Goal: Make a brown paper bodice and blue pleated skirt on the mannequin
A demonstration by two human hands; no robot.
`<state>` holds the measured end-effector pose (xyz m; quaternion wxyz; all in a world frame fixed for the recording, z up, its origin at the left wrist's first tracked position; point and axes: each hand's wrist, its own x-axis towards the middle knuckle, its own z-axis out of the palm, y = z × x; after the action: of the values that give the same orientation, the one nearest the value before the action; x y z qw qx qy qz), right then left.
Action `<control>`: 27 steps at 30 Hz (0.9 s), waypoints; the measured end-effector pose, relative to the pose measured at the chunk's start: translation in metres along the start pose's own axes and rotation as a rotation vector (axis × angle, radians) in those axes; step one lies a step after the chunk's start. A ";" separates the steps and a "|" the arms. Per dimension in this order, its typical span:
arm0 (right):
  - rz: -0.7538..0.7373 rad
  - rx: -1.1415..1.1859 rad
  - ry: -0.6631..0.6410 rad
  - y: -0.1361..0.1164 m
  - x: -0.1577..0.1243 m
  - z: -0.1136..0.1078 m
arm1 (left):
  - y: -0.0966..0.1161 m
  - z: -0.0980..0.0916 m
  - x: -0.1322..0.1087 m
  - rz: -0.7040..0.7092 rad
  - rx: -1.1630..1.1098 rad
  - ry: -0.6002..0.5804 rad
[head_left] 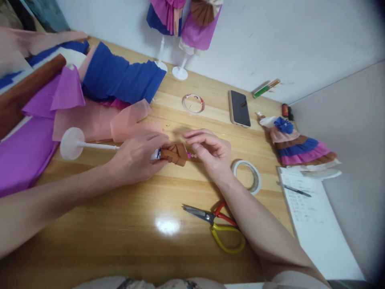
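My left hand (136, 156) is closed around a small doll figure on a white stand (72, 143) that lies sideways on the wooden table (120, 224). Pleated brown crepe paper (176, 154) is wrapped round the figure between my two hands. My right hand (210, 150) pinches the right end of that brown paper, where a bit of pink shows.
Sheets of purple, pink and blue crepe paper (120, 78) lie at the left. Scissors (216, 224), a tape roll (248, 176), a clear tape ring (193, 103), a phone (239, 108), a finished paper dress (296, 148) and a sheet with a pen (309, 216) lie around. Dressed stands (180, 24) at the wall.
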<state>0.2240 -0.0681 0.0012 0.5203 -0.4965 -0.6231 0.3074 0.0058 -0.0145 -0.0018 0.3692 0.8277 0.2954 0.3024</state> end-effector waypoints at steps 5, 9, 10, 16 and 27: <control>0.013 0.031 0.072 0.002 0.000 -0.001 | -0.004 -0.005 0.000 0.101 0.209 -0.008; 0.023 -0.022 0.124 -0.007 0.000 -0.001 | 0.004 -0.011 0.004 0.044 0.166 0.085; 0.007 -0.041 0.114 -0.011 -0.001 -0.001 | 0.007 -0.013 0.004 0.031 0.155 0.099; -0.092 -0.120 0.162 -0.028 -0.007 0.003 | 0.030 -0.017 0.001 -0.062 0.130 0.185; -0.150 0.068 0.182 -0.056 -0.008 -0.006 | 0.061 -0.023 0.006 -0.384 -0.952 -0.055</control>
<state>0.2127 -0.0941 0.0507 0.6126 -0.4565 -0.5980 0.2423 0.0097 -0.0343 0.0606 0.7618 0.5062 0.2619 0.3081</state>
